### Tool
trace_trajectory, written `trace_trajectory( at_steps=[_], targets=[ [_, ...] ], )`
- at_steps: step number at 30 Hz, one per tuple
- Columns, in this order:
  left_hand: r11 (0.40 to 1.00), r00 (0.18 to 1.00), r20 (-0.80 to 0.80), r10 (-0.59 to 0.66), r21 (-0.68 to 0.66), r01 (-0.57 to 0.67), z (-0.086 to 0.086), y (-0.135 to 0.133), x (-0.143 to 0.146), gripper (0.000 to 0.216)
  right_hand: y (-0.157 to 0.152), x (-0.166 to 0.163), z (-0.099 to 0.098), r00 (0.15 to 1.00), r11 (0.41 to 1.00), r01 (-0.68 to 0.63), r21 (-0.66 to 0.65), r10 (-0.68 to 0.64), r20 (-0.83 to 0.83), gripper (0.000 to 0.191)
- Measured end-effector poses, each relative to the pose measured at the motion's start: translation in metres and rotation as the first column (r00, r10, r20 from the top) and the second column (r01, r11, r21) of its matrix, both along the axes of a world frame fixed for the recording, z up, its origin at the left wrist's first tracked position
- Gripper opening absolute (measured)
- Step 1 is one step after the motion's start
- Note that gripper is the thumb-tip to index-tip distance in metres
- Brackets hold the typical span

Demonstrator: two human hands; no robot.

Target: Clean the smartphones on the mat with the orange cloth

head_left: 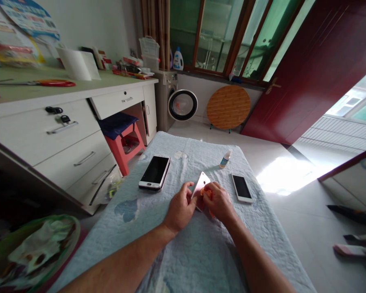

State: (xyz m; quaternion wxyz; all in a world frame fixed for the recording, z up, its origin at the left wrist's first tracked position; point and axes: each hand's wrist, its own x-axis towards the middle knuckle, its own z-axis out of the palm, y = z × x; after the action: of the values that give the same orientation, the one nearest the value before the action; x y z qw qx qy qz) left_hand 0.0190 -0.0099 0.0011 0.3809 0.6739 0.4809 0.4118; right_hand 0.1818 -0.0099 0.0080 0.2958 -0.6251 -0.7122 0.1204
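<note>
My left hand (181, 206) grips a pink smartphone (200, 181) by its left edge, its back facing up toward me and tilted. Bunched in the fingers of my right hand (220, 202) is an orange cloth (205, 193), pressed against the phone's back. The lower part of the phone is hidden by my hands. Left of them, a white phone (155, 170) with a black screen lies on top of another, darker one. To the right lies a smaller white phone (242, 188), screen up. A small spray bottle (225, 159) stands behind it.
A light blue quilted cloth (171, 146) covers the table. At left are a white desk with drawers (76, 158), a red stool (125, 142) and a waste basket (73, 228). A washing machine (164, 97) with its door open and a folded round table (228, 106) stand behind.
</note>
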Motion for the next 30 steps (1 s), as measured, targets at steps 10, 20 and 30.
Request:
trace_trajectory(
  at_steps=[10,20,30],
  targets=[
    [0.937,0.978,-0.088,0.19,0.312,-0.155,0.012,0.009,-0.018,0.028,0.003,0.015,0.0,0.984,0.987,0.154,0.039,-0.157,0.083,0.018],
    [0.751,0.866,-0.438,0.241,0.649,0.12,0.017,0.009,-0.023,0.023,0.009,0.031,-0.005,0.957,0.977,0.202,0.062,-0.211,0.199,0.016],
    [0.757,0.703,-0.709,0.057,0.49,0.433,0.019,-0.008,-0.011,0.016,0.003,0.024,0.003,0.931,0.948,0.21,0.241,-0.269,0.248,0.02]
  ],
)
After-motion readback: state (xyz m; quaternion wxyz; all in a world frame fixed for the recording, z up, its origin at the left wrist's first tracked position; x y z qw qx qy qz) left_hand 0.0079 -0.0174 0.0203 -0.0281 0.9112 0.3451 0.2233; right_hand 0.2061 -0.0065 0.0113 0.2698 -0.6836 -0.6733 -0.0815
